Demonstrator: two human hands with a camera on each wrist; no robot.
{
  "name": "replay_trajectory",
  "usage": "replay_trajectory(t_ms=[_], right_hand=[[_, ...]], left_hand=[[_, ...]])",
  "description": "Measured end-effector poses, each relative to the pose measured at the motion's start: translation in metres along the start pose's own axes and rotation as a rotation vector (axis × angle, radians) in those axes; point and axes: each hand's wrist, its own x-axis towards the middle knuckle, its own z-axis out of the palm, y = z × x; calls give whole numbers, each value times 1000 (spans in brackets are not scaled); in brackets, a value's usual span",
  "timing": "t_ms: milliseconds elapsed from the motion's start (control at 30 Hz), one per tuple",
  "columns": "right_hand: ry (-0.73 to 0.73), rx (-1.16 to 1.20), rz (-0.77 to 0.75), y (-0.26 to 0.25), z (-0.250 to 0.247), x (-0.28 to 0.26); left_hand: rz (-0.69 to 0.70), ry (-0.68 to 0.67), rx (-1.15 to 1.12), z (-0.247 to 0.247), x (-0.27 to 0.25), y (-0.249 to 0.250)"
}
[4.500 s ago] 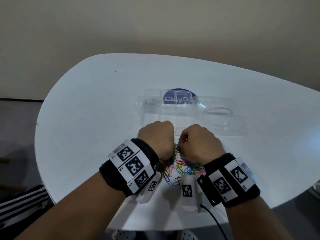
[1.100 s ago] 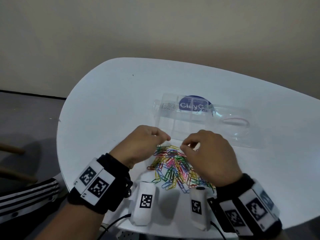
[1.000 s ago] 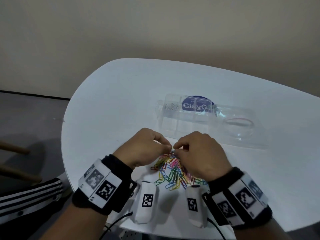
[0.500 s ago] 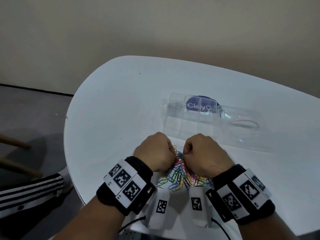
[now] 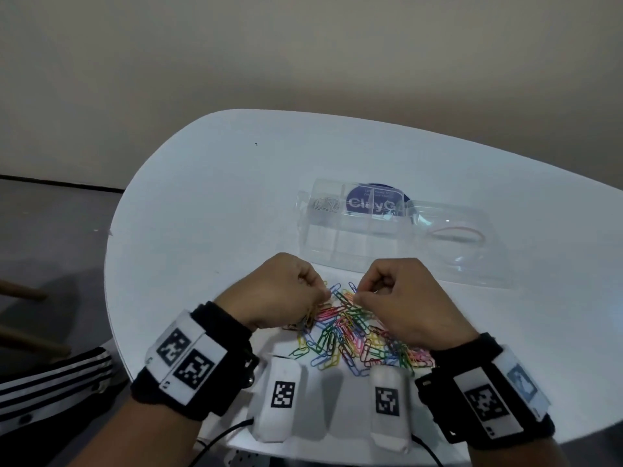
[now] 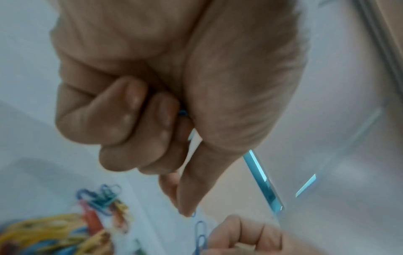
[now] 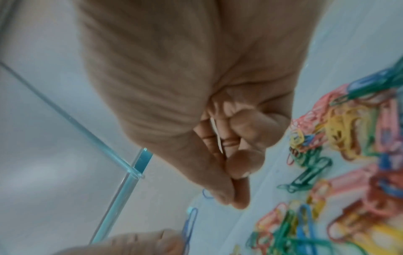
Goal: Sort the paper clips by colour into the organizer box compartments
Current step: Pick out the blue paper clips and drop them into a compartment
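A heap of coloured paper clips (image 5: 350, 332) lies on the white table (image 5: 219, 214) between my hands. The clear organizer box (image 5: 350, 237) stands just beyond it, with silver clips (image 5: 325, 205) in its far-left compartment. My left hand (image 5: 325, 293) hovers at the heap's far-left edge, fingers curled. In the left wrist view its thumb and forefinger pinch a blue clip (image 6: 193, 214), and another blue clip (image 6: 183, 113) is tucked in the palm. My right hand (image 5: 359, 294) pinches a blue clip (image 7: 206, 193) at the heap's far edge.
The box's open clear lid (image 5: 472, 264) lies to the right with a red rubber band (image 5: 455, 232) on it. A round blue label (image 5: 371, 200) shows through the box. Two white tagged camera units (image 5: 281, 396) rest near the table's front edge. A striped trouser leg (image 5: 50, 375) is at lower left.
Half a second ago both fists were pressed close together over the heap. They have since drawn slightly apart, and more of the heap shows between them.
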Motion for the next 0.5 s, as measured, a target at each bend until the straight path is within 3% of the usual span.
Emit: replay_trajectory(t_ms=[133, 267, 400, 500], right_hand=[[14, 282, 29, -4, -11, -4], [-20, 491, 10, -15, -12, -10], [14, 558, -59, -31, -2, -17], [80, 557, -99, -43, 8, -23]], left_hand=[[-68, -94, -206, -9, -6, 6], [-123, -248, -620, -5, -8, 13], [-100, -373, -811, 6, -9, 19], [-96, -362, -971, 16, -7, 17]])
